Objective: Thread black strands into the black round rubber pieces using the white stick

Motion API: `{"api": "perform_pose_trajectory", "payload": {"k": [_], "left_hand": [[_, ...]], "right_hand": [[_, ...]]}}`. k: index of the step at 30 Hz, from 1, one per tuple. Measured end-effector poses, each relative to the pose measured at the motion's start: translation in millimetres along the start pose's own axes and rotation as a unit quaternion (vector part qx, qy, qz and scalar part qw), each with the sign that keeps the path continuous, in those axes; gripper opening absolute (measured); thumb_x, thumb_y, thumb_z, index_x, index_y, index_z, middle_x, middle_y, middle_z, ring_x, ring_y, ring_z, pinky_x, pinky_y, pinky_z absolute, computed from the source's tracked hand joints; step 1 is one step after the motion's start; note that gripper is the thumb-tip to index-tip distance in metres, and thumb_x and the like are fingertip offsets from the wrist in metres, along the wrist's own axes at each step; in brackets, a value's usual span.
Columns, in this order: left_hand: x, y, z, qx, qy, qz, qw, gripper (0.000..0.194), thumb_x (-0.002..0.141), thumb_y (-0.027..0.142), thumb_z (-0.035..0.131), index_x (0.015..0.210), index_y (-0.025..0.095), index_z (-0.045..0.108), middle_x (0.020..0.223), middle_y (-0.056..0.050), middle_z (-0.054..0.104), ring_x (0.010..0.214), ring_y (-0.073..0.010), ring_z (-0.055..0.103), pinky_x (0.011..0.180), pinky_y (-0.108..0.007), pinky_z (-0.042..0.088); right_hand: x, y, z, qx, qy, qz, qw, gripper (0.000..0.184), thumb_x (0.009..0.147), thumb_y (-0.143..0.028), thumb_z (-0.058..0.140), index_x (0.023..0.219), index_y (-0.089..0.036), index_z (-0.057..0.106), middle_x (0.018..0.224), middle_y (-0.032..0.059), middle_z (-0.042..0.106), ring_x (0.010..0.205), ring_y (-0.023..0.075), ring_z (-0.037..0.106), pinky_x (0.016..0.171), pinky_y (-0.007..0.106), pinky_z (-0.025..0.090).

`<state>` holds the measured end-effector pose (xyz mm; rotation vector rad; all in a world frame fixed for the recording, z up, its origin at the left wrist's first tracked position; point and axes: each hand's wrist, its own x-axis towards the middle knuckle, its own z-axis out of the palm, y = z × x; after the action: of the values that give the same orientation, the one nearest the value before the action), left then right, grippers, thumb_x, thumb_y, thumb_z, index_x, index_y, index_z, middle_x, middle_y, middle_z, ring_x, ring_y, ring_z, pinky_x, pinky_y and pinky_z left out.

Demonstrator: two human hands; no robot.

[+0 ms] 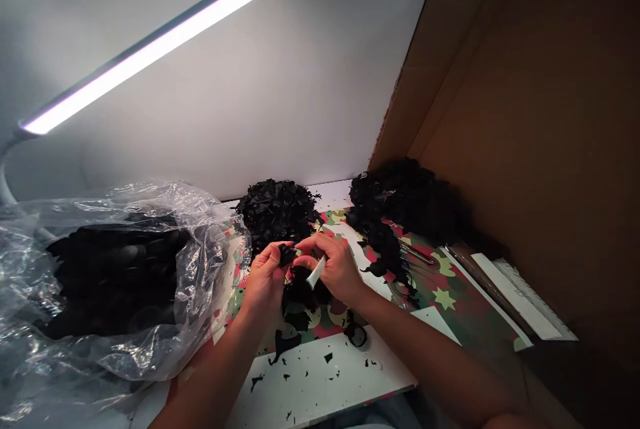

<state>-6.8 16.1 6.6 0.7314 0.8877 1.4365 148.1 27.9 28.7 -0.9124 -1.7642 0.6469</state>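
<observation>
My left hand is closed on a small black piece, held between thumb and fingers above the table. My right hand meets it from the other side, its thumb and forefinger at the edge of the black piece. A slim white tool with a flat, wider end sticks out of the right hand; its other end is hidden by the fingers. Beneath both hands lie loose black scraps. Behind them rises a heap of black trimmings.
A clear plastic bag full of black pieces stands at left under a lit lamp. More black strips pile against a cardboard wall at right. Tweezers-like metal and white strips lie on the patterned cover.
</observation>
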Motion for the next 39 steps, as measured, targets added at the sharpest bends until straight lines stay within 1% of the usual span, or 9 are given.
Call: {"api": "perform_pose_trajectory", "payload": {"k": [4, 10, 14, 20, 27, 30, 33, 36, 39], "left_hand": [[-6.9, 4.1, 7.8, -0.039, -0.005, -0.024, 0.999, 0.042, 0.066, 0.051, 0.086, 0.086, 0.015, 0.078, 0.084, -0.005, 0.072, 0.076, -0.0153, 0.064, 0.073, -0.026, 0.052], [-15.1, 8.4, 17.7, -0.080, 0.049, -0.033, 0.995, 0.038, 0.067, 0.047, 0.087, 0.081, 0.014, 0.077, 0.078, -0.003, 0.071, 0.072, -0.0115, 0.062, 0.069, -0.020, 0.051], [-15.7, 10.8, 17.6, -0.106, 0.072, -0.055, 0.990, 0.039, 0.065, 0.047, 0.088, 0.078, 0.013, 0.076, 0.075, -0.003, 0.070, 0.068, -0.0112, 0.061, 0.065, -0.020, 0.051], [-19.8, 6.8, 11.6, -0.092, -0.020, -0.102, 0.990, 0.054, 0.071, 0.046, 0.085, 0.113, 0.018, 0.070, 0.097, -0.007, 0.072, 0.082, -0.0155, 0.067, 0.079, -0.028, 0.054], [-9.0, 2.5, -7.9, 0.082, -0.007, -0.052, 0.995, 0.036, 0.062, 0.032, 0.091, 0.088, 0.016, 0.072, 0.083, -0.002, 0.072, 0.074, -0.0136, 0.062, 0.070, -0.023, 0.048], [-1.8, 5.7, -18.4, 0.097, -0.047, -0.036, 0.994, 0.031, 0.072, 0.042, 0.083, 0.089, 0.017, 0.075, 0.081, -0.002, 0.071, 0.074, -0.0152, 0.060, 0.070, -0.024, 0.046], [0.7, 6.0, -23.8, 0.150, -0.089, -0.011, 0.985, 0.037, 0.085, 0.050, 0.068, 0.101, 0.018, 0.077, 0.086, -0.005, 0.072, 0.079, -0.0191, 0.060, 0.073, -0.028, 0.045], [-1.0, 5.2, -23.2, 0.223, -0.102, 0.032, 0.969, 0.040, 0.088, 0.049, 0.065, 0.113, 0.020, 0.075, 0.105, -0.008, 0.072, 0.097, -0.0243, 0.062, 0.084, -0.031, 0.046], [-4.0, 6.5, -19.5, 0.225, -0.099, 0.040, 0.969, 0.045, 0.088, 0.045, 0.067, 0.129, 0.026, 0.067, 0.123, -0.007, 0.068, 0.115, -0.0263, 0.060, 0.094, -0.033, 0.046]], "right_hand": [[-5.3, 7.4, 2.5, -0.051, 0.015, -0.111, 0.992, 0.008, 0.097, -0.026, 0.062, 0.093, -0.022, 0.069, 0.085, 0.0021, 0.072, 0.075, 0.0163, 0.064, 0.072, 0.032, 0.046], [-10.6, 7.4, -1.4, -0.173, 0.025, -0.330, 0.928, 0.020, 0.102, -0.015, 0.049, 0.091, -0.017, 0.067, 0.078, 0.0013, 0.071, 0.064, 0.0114, 0.059, 0.067, 0.032, 0.037], [-10.1, 4.7, -2.4, -0.190, 0.003, -0.354, 0.916, 0.028, 0.104, -0.014, 0.043, 0.088, -0.016, 0.066, 0.075, 0.0014, 0.069, 0.062, 0.0110, 0.056, 0.068, 0.033, 0.035], [-8.3, 10.1, -1.7, -0.244, 0.012, -0.335, 0.910, 0.029, 0.103, -0.013, 0.044, 0.081, -0.016, 0.064, 0.071, 0.0009, 0.063, 0.061, 0.0121, 0.053, 0.067, 0.032, 0.032], [-7.1, 10.3, -1.2, -0.272, -0.088, -0.334, 0.898, 0.045, 0.106, -0.016, 0.029, 0.079, -0.018, 0.064, 0.071, 0.0019, 0.062, 0.062, 0.0142, 0.050, 0.068, 0.034, 0.034], [-6.6, 15.8, 2.4, -0.170, -0.061, -0.245, 0.953, 0.031, 0.107, -0.032, 0.042, 0.095, -0.020, 0.068, 0.084, 0.0038, 0.070, 0.073, 0.0157, 0.059, 0.071, 0.033, 0.039], [-2.2, 18.7, 2.7, -0.042, -0.027, -0.032, 0.998, 0.033, 0.101, -0.048, 0.052, 0.089, -0.020, 0.066, 0.080, 0.0029, 0.069, 0.073, 0.0167, 0.062, 0.068, 0.030, 0.044], [2.4, 17.2, 1.3, 0.059, -0.093, 0.124, 0.986, 0.035, 0.092, -0.054, 0.062, 0.082, -0.020, 0.062, 0.073, -0.0001, 0.067, 0.066, 0.0154, 0.060, 0.061, 0.027, 0.044], [3.7, 14.1, 1.0, 0.132, -0.113, 0.176, 0.969, 0.036, 0.086, -0.054, 0.068, 0.078, -0.020, 0.062, 0.074, 0.0002, 0.070, 0.071, 0.0165, 0.062, 0.067, 0.027, 0.046]]}}
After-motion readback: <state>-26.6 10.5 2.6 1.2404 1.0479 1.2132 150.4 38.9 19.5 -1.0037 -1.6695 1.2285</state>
